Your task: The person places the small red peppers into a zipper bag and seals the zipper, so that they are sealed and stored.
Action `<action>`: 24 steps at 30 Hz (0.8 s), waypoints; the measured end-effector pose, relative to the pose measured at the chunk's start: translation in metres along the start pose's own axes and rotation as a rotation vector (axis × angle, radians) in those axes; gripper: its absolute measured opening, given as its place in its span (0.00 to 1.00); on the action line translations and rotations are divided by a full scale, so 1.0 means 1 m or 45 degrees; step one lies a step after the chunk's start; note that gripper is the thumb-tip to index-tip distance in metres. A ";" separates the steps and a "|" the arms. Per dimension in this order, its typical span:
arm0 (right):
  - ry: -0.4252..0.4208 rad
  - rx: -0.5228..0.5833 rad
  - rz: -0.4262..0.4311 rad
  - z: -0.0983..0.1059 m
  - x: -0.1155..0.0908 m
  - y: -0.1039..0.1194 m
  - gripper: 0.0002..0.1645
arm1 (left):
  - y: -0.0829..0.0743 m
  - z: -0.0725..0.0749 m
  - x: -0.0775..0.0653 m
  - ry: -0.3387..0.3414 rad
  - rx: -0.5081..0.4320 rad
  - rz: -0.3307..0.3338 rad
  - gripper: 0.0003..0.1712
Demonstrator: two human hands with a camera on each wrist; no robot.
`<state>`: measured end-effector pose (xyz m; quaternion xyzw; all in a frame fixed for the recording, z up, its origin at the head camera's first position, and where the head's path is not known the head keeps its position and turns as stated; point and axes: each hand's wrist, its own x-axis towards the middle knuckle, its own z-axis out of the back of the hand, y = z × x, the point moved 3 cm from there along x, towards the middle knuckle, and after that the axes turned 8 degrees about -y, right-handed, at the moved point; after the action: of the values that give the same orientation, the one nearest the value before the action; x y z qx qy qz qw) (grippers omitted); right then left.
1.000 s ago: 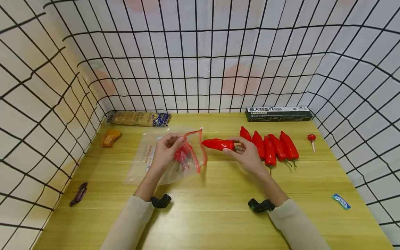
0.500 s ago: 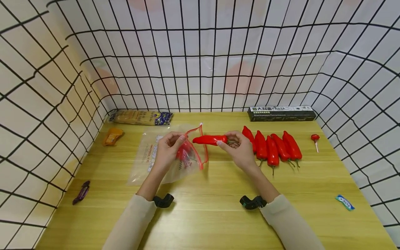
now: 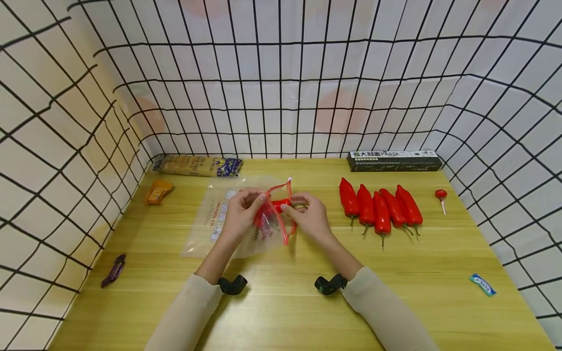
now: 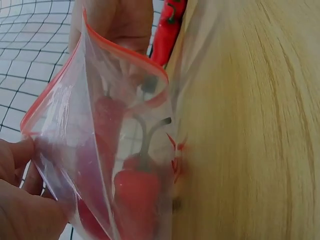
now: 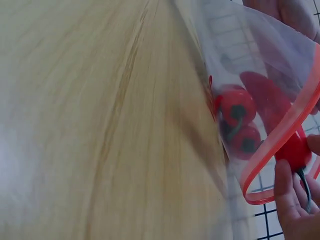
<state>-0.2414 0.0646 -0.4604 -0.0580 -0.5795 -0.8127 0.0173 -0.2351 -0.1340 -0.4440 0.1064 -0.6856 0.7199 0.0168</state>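
Observation:
My left hand (image 3: 240, 210) pinches the upper edge of a clear zip bag (image 4: 65, 125) with a red zip strip, its mouth spread toward the right. Inside lie several red peppers, their green stems showing through the plastic in the left wrist view. At the bag's mouth my right hand (image 3: 311, 217) holds another red pepper (image 5: 295, 150) near its stem end. That pepper's tip and most of its body are within the bag; the stem still sticks out past the red strip. To the right, several red peppers (image 3: 381, 213) lie in a row on the table.
A noodle packet (image 3: 197, 165) lies at the back left, a black pasta box (image 3: 395, 161) at the back right. Small sweets lie around: an orange packet (image 3: 158, 192), a purple wrapper (image 3: 113, 270), a lollipop (image 3: 441, 195), a blue-white wrapper (image 3: 483, 284). Wire grid (image 3: 290, 87) encloses the table.
My right hand has moved left, carrying the pepper tip first from beside the row into the bag's mouth. My left hand keeps its pinch on the bag and has shifted slightly right.

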 end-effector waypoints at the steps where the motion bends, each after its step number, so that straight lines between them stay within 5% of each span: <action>1: 0.031 0.030 -0.019 -0.002 0.000 0.000 0.27 | 0.000 0.000 0.000 0.000 0.001 -0.001 0.14; 7: 0.226 0.223 -0.150 -0.007 -0.003 0.000 0.24 | 0.001 -0.001 -0.002 -0.011 0.023 -0.017 0.15; 12: 0.243 0.299 -0.207 0.006 -0.007 -0.006 0.24 | 0.002 -0.002 -0.002 -0.036 0.038 0.009 0.15; 18: 0.206 0.376 -0.145 0.031 -0.013 -0.002 0.22 | 0.005 -0.001 -0.001 -0.049 0.052 0.057 0.14; 24: 0.410 0.466 -0.036 0.027 -0.016 0.007 0.30 | 0.005 -0.001 -0.001 -0.047 0.046 0.044 0.16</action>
<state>-0.2226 0.0872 -0.4475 0.0845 -0.7077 -0.6930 0.1082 -0.2353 -0.1328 -0.4492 0.1081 -0.6745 0.7302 -0.0104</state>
